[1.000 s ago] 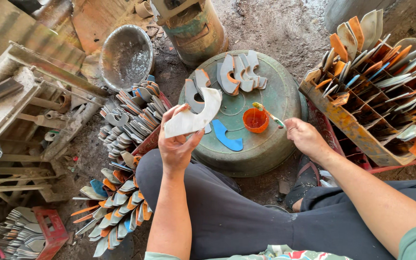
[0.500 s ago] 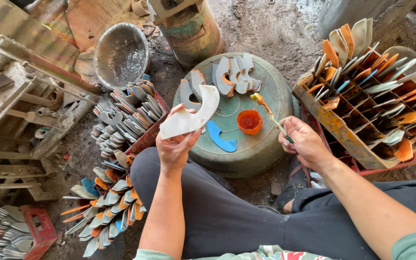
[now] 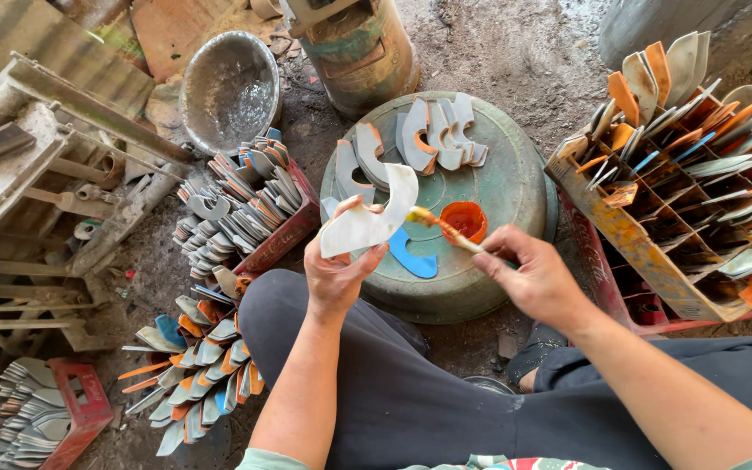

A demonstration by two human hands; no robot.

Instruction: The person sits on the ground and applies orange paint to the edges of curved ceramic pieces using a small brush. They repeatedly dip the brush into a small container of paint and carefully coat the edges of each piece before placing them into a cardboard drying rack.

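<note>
White curved piece [image 3: 367, 222] is sitting in the left hand [image 3: 337, 274], whose fingers are closing around its lower edge and holding it up over the near rim of the round green drum top [image 3: 506, 187]. Just right of it, the right hand [image 3: 537, 278] is pinching a thin brush [image 3: 446, 229] between thumb and fingers, held narrow, and the brush's orange tip is touching the piece's right edge. Beyond both hands, the drum top is carrying a cluster of grey and orange-edged curved pieces [image 3: 437, 135] at its far side. Right of the right hand, a slotted orange crate [image 3: 654, 270] is holding many such pieces on edge. Left of the left hand, a red crate [image 3: 285, 235] is packed with more of them, and another heap [image 3: 193, 365] is lying on the ground beside the person's knee. Just beyond the brush, a small orange paint cup [image 3: 465, 219] is standing on the drum top, and a blue curved piece [image 3: 412, 257] is lying flat between the two hands.
</note>
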